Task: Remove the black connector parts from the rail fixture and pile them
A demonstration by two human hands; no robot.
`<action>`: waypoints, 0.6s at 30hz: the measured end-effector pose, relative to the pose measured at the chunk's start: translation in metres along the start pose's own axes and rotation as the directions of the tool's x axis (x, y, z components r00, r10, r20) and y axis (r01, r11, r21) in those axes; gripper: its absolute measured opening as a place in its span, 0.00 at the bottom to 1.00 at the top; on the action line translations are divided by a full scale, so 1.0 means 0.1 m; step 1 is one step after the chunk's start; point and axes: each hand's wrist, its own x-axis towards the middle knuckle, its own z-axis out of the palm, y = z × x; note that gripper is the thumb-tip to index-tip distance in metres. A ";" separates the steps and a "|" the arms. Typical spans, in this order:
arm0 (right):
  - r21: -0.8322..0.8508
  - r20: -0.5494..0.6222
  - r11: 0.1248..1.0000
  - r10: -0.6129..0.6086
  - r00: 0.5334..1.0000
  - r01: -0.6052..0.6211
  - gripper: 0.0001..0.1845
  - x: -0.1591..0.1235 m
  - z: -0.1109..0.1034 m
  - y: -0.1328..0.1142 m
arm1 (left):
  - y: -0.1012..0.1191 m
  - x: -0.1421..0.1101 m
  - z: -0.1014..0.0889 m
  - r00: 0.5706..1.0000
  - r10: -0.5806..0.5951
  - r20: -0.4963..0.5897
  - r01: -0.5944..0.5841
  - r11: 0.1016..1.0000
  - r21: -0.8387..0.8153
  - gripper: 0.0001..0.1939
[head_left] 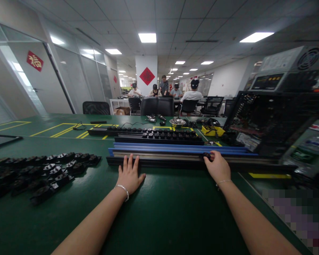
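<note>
Head view: mid-frame, the left hand [129, 179], spread wide, touches one black rail [170, 163]; rightward, the right hand [219, 168] pinches one black part [206, 155].

It's a green counter [170, 212] with yellow lines [46, 130]! Blue rail [180, 147], black rail [162, 163], black knob [206, 155], yellow tray [212, 131], white pillar [146, 61], red diamond [147, 76], and there's a dark shirt [164, 87] with pale stripes!

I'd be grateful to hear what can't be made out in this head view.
All in the head view:
Small black part: mostly covered by the right hand.
Bottle label: wording blurred.
Framed panel: cut off by the left edge.
Seated people: their work, too small.
Lower right: pixelated.
</note>
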 end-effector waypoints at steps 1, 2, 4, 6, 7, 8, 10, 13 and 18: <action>0.007 0.001 1.000 -0.004 1.000 0.004 0.20 0.00 0.00 -0.01 | 0.00 0.00 0.00 1.000 -0.003 0.003 0.002 1.000 0.001 0.40; 0.014 -0.001 1.000 -0.010 1.000 0.010 0.19 -0.01 0.00 -0.02 | 0.01 0.00 -0.01 1.000 -0.005 0.004 0.005 1.000 0.002 0.40; 0.029 -0.004 0.999 -0.022 1.000 0.022 0.19 -0.02 0.01 -0.03 | 0.01 -0.01 -0.02 1.000 -0.007 0.005 0.007 1.000 0.002 0.40; 0.040 -0.002 0.999 -0.037 0.999 0.037 0.19 -0.03 0.02 -0.06 | 0.01 -0.01 -0.02 1.000 -0.008 0.006 0.008 1.000 -0.001 0.40; 0.042 -0.001 0.998 -0.047 0.999 0.047 0.19 -0.04 0.02 -0.07 | 0.01 -0.01 -0.02 1.000 -0.008 0.009 0.008 1.000 -0.002 0.40; 0.040 -0.001 0.997 -0.060 0.998 0.060 0.18 -0.04 0.03 -0.08 | 0.01 -0.01 -0.02 1.000 -0.007 0.010 0.007 1.000 -0.003 0.40; 0.030 -0.004 0.996 -0.085 0.996 0.085 0.18 -0.06 0.04 -0.11 | 0.00 0.00 -0.02 1.000 -0.005 0.008 0.005 1.000 -0.004 0.40; 0.012 -0.002 0.995 -0.101 0.995 0.101 0.17 -0.07 0.05 -0.14 | 0.00 0.00 -0.01 1.000 -0.004 -0.001 0.004 1.000 -0.003 0.40; 0.002 -0.007 0.994 -0.109 0.994 0.109 0.17 -0.08 0.05 -0.16 | 0.00 0.00 -0.01 1.000 -0.003 0.003 0.003 1.000 -0.004 0.40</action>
